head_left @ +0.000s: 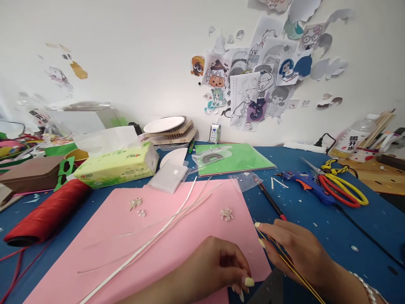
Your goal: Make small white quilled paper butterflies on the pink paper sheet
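Note:
My left hand (221, 264) hovers over the lower right of the pink paper (186, 245), its fingers curled and the thumb pressed in; what they pinch, if anything, is hidden. At the paper's right edge, my right hand (294, 245) has thin yellow cords (299, 274) between its fingers. Beneath the hands, a dark translucent sheet (268, 289) partly shows. White strips (158, 232) lie across the pink paper. A coiled silver ornament (226, 214) sits above my left hand, and another ornament (136, 203) lies farther left beside several small pearly beads (141, 213).
At left are a red thread spool (47, 211) and a tissue pack (118, 164). Green paper (234, 158) lies behind. On the right are a black-and-red pen (272, 200), a blue glue gun (306, 185), scissors (335, 190) and a trailing black cable (367, 234).

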Demonstrator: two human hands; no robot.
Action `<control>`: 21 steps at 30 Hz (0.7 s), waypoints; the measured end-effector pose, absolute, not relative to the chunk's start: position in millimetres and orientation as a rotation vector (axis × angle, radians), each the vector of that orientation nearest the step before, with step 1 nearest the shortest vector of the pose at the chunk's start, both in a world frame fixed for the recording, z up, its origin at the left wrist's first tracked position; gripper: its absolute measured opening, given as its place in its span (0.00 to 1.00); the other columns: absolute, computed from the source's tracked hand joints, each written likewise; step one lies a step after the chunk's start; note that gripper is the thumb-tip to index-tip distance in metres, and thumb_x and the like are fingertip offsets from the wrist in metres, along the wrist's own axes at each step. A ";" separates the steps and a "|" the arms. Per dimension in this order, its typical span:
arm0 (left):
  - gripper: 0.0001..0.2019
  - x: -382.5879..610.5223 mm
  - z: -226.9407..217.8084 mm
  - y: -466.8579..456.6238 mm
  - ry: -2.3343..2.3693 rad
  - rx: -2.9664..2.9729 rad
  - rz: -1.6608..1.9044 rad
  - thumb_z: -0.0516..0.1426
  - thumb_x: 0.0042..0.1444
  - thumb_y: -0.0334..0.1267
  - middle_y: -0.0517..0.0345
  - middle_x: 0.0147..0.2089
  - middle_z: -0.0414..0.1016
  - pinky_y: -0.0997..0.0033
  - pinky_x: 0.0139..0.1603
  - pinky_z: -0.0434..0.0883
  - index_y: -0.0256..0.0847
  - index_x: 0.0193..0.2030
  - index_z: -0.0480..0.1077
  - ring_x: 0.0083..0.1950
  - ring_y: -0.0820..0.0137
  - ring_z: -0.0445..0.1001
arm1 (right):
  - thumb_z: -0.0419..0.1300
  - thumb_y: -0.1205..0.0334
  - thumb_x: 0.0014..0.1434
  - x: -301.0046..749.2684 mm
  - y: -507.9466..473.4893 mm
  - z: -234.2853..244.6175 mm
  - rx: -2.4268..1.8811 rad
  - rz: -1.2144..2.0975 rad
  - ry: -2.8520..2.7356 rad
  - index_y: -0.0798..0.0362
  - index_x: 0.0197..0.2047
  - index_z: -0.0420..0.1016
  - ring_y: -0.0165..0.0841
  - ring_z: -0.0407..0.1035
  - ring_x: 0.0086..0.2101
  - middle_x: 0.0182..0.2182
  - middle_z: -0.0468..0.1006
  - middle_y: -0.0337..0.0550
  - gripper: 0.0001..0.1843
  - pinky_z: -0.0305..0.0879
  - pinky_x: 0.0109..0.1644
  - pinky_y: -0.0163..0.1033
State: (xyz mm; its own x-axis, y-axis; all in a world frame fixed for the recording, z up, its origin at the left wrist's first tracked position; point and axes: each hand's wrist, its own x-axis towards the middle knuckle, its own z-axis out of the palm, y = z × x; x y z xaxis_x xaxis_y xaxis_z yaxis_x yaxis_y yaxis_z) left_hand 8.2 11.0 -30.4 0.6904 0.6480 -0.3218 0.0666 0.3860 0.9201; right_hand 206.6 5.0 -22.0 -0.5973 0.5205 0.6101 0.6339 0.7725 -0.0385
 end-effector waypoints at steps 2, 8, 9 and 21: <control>0.10 8.3 -29.2 11.5 0.740 1.129 0.411 0.60 0.42 0.41 0.59 0.23 0.71 0.77 0.29 0.67 0.34 0.26 0.71 0.23 0.77 0.69 | 0.52 0.71 0.54 208.5 7.5 -23.3 -0.896 -0.222 -2.338 0.52 0.54 0.51 0.31 0.68 0.26 0.29 0.75 0.41 0.24 0.63 0.33 0.36; 0.07 6.5 -28.6 14.9 0.704 1.206 0.429 0.58 0.47 0.37 0.60 0.27 0.72 0.75 0.36 0.66 0.37 0.31 0.73 0.29 0.76 0.69 | 0.51 0.52 0.57 212.6 9.0 -24.6 -1.058 0.085 -2.289 0.51 0.47 0.58 0.30 0.67 0.26 0.27 0.73 0.41 0.17 0.62 0.29 0.34; 0.06 6.0 -28.4 15.3 0.699 1.227 0.428 0.58 0.47 0.36 0.60 0.27 0.72 0.75 0.36 0.66 0.37 0.31 0.73 0.29 0.75 0.69 | 0.49 0.50 0.57 212.5 8.6 -23.7 -1.081 0.122 -2.261 0.52 0.46 0.59 0.30 0.67 0.27 0.27 0.72 0.41 0.18 0.62 0.30 0.34; 0.08 2.7 -25.7 11.0 0.750 1.425 0.296 0.62 0.41 0.35 0.56 0.26 0.73 0.79 0.28 0.66 0.33 0.28 0.74 0.27 0.74 0.70 | 0.38 0.36 0.52 207.4 7.6 -25.4 -0.897 0.030 -2.272 0.55 0.47 0.59 0.28 0.68 0.24 0.25 0.73 0.40 0.33 0.62 0.27 0.31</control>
State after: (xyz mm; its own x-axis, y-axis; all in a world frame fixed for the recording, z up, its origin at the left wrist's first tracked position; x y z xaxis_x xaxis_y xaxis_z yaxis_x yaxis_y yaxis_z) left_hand 2.7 11.0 -25.7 0.7416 0.6055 -0.2888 0.2446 0.1569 0.9569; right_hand 207.4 7.6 -25.4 -0.5275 0.6108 0.5904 0.5948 0.7618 -0.2567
